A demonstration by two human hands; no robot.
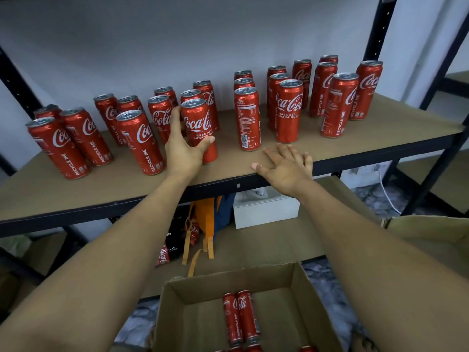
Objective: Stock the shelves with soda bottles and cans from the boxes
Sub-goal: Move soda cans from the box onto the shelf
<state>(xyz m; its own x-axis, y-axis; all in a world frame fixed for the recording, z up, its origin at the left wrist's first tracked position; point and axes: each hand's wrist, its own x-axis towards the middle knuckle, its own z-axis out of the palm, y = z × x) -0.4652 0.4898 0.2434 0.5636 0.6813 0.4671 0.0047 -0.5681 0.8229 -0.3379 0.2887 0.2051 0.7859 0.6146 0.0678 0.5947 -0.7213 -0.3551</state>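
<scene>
The Coca-Cola can [199, 128] in hand stood upright on the brown shelf board [380, 138], near the front, among the other shelved cans [289, 110]. The left hand [184, 151] gripped it, thumb across the front and fingers curled round the back. The right hand [286, 166] lay flat and held nothing, its fingers spread on the board at the front edge. More boxed cans [241, 317] lay on their sides in the open cardboard box [297, 280] below. The step looked to be setting this can in place. It would go best with the base seated flat before release and the fingers drawn straight back toward the person, since they sat close against the neighbour can [160, 115]. Bare board showed between the gripped can and the label-back can [247, 118], and in a wide strip along the front left. The black front rail [355, 161] marked the drop.
</scene>
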